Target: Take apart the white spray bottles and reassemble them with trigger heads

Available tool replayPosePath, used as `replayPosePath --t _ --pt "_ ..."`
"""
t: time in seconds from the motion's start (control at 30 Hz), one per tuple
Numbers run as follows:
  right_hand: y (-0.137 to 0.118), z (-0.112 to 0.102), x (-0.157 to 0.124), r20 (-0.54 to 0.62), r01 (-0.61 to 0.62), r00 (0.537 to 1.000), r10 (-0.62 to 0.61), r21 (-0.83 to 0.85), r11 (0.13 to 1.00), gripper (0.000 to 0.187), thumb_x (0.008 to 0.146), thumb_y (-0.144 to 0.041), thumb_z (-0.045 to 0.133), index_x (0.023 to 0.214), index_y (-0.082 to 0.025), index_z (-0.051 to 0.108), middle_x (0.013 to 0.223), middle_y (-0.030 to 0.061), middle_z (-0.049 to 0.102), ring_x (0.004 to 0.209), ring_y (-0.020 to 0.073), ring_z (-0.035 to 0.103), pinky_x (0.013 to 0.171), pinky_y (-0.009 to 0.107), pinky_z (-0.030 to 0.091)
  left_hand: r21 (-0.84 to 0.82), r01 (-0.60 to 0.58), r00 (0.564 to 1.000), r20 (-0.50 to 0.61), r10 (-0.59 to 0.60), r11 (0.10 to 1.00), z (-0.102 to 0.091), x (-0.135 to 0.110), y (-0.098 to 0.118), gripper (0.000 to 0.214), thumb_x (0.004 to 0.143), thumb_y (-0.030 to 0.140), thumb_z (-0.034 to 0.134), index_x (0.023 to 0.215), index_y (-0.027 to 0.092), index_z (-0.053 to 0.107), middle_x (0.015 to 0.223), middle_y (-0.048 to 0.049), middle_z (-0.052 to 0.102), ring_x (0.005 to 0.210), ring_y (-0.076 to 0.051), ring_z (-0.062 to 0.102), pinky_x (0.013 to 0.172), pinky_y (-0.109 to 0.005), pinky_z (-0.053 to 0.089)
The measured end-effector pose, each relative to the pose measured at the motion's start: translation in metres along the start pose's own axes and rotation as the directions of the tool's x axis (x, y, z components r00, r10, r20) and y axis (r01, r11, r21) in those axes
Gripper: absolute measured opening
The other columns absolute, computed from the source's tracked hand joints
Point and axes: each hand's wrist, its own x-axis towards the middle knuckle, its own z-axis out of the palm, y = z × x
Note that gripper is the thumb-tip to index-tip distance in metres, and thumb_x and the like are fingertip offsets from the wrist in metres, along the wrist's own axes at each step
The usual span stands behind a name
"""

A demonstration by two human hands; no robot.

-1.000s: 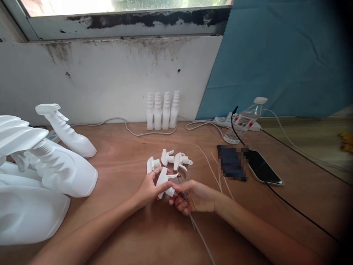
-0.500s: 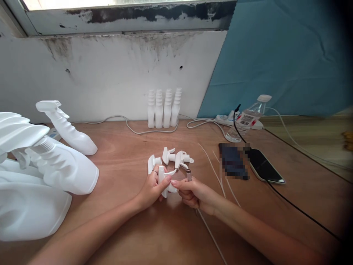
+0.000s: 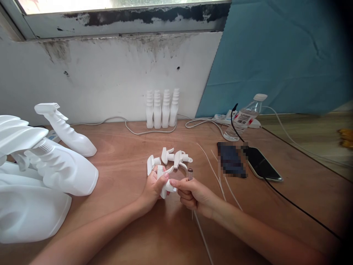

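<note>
The left hand [image 3: 152,187] is clamping a likely light, stiff spray head [image 3: 165,179] by its body while the right hand [image 3: 194,194] is pinching a thin tube [image 3: 190,172].

Worktable [image 3: 118,165] under a daylit window [image 3: 110,3].
White wall [image 3: 110,84] is marked by dark stains; frame [image 3: 124,20] paint is peeled; blue sheet [image 3: 275,55] is hung at right.

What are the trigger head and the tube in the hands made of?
Trigger head: looks like opaque white moulded plastic, smooth, faintly glossy. Tube: probably thin clear plastic, see-through below the right hand, dark-tipped; too small to be sure.
</note>
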Motion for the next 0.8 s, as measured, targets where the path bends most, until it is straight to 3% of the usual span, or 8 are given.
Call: replayPosePath --t 0.2,0.27,0.33,0.37,0.47,0.57,0.7,0.8 --pt "0.002 0.008 -0.011 -0.089 0.126 0.987 -0.134 -0.083 0.989 0.067 0.061 -0.051 0.080 0.044 -0.019 0.024 0.037 -0.0104 0.018 0.032 0.0002 0.015 0.037 0.021 0.003 -0.018 0.049 0.998 -0.030 -0.050 0.999 0.006 -0.003 -0.001 0.047 0.077 0.058 0.065 0.093 0.021 0.040 0.052 0.0066 0.049 0.038 -0.008 0.041 0.036 -0.017 0.030" --pt "-0.008 0.004 -0.020 -0.187 0.258 0.941 -0.283 -0.147 0.955 0.065 0.063 -0.050 0.080 0.043 -0.018 0.026 0.037 -0.0090 0.020 0.034 0.0005 0.018 0.039 0.021 0.007 -0.055 0.072 0.995 -0.070 -0.076 0.996 0.002 -0.002 0.002 0.048 0.076 0.060 0.064 0.090 0.021 0.040 0.049 0.0066 0.048 0.035 -0.008 0.037 0.034 -0.017 0.026" --pt "-0.026 -0.007 -0.029 -0.285 0.396 0.855 -0.433 -0.180 0.900 0.069 0.066 -0.049 0.079 0.044 -0.018 0.022 0.040 -0.0081 0.021 0.037 0.0005 0.019 0.040 0.021 0.011 -0.105 0.098 0.989 -0.096 -0.108 0.990 -0.003 0.001 0.008 0.048 0.074 0.058 0.065 0.089 0.020 0.040 0.048 0.0071 0.046 0.034 -0.007 0.032 0.033 -0.017 0.022" --pt "-0.036 -0.015 -0.032 -0.300 0.422 0.839 -0.454 -0.168 0.891 0.070 0.066 -0.051 0.079 0.046 -0.018 0.020 0.043 -0.0085 0.018 0.038 0.0004 0.016 0.039 0.021 0.010 -0.133 0.116 0.987 -0.092 -0.128 0.984 -0.005 0.002 0.011 0.047 0.073 0.056 0.067 0.089 0.020 0.041 0.048 0.0073 0.046 0.033 -0.006 0.030 0.032 -0.016 0.021" --pt "-0.061 -0.047 -0.028 -0.236 0.325 0.904 -0.356 -0.161 0.932 0.070 0.071 -0.062 0.071 0.050 -0.019 0.019 0.047 -0.0090 0.015 0.038 0.0009 0.014 0.037 0.019 0.008 -0.203 0.199 0.979 -0.009 -0.205 0.959 -0.007 0.004 0.015 0.046 0.069 0.049 0.071 0.090 0.020 0.041 0.055 0.0064 0.048 0.036 -0.006 0.036 0.034 -0.016 0.024" --pt "-0.069 -0.081 -0.010 -0.313 0.224 0.897 -0.313 -0.289 0.931 0.065 0.071 -0.071 0.063 0.049 -0.019 0.032 0.046 -0.0076 0.023 0.037 0.0024 0.020 0.034 0.017 0.015 -0.222 0.241 0.969 0.116 -0.220 0.945 -0.005 0.004 0.013 0.048 0.069 0.050 0.072 0.087 0.020 0.040 0.057 0.0058 0.049 0.036 -0.007 0.040 0.033 -0.016 0.026" --pt "-0.063 -0.116 0.017 -0.457 0.260 0.765 -0.454 -0.426 0.866 0.056 0.071 -0.070 0.064 0.063 -0.015 0.054 0.058 0.0050 0.053 0.045 0.0124 0.051 0.041 0.026 0.044 -0.216 0.166 0.967 0.228 -0.115 0.962 -0.008 0.004 0.010 0.046 0.074 0.053 0.069 0.084 0.020 0.038 0.051 0.0066 0.046 0.033 -0.008 0.038 0.032 -0.017 0.026" --pt "-0.063 -0.131 0.026 -0.518 0.322 0.615 -0.595 -0.524 0.789 0.048 0.077 -0.064 0.062 0.075 -0.016 0.060 0.074 0.0097 0.064 0.063 0.0188 0.062 0.057 0.030 0.051 -0.202 0.164 0.963 0.245 -0.112 0.966 -0.013 0.005 0.010 0.036 0.078 0.045 0.065 0.081 0.019 0.040 0.049 0.0041 0.048 0.035 -0.011 0.045 0.032 -0.018 0.031"
